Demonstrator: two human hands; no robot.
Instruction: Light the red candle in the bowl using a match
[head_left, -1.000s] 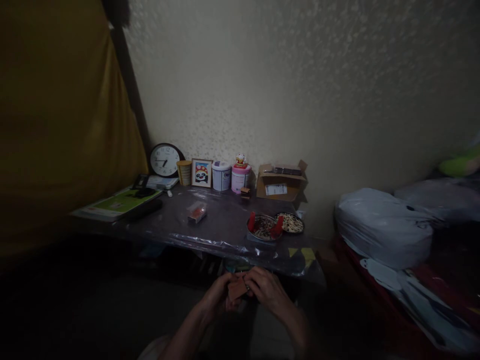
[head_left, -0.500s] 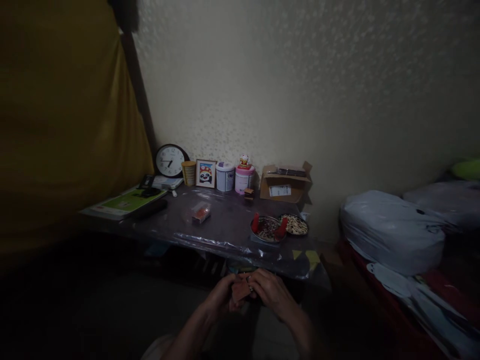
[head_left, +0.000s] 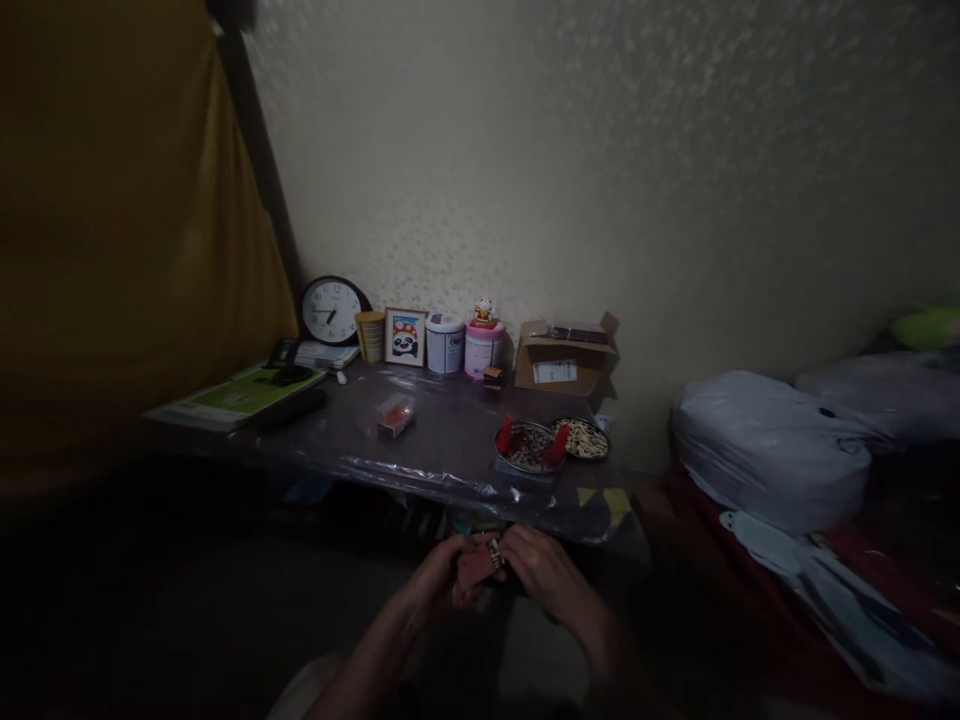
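Note:
Just in front of the table edge, my left hand (head_left: pixel 442 578) is closed round a small reddish-brown cardboard piece (head_left: pixel 475 566), flat and box-like. A row of short pale pieces (head_left: pixel 496 554), too small to name, shows at its right end. My right hand (head_left: pixel 536 565) has its fingers curled and pressed together at that end, touching it or very near. Whatever its fingertips pinch is hidden.
On the plastic-covered table (head_left: pixel 442 440) stand a bowl (head_left: pixel 525 448) with red items, a dish of pale sticks (head_left: pixel 583 440), a small clear-wrapped packet (head_left: pixel 394 414), a cardboard box (head_left: pixel 562 365), tubs (head_left: pixel 445 345) and a clock (head_left: pixel 332 312). White bags (head_left: pixel 772 440) lie right.
My view has shifted slightly. My right fingers have drawn a little away from the cardboard piece, so more of the pale pieces at its right end show. My left hand keeps its hold.

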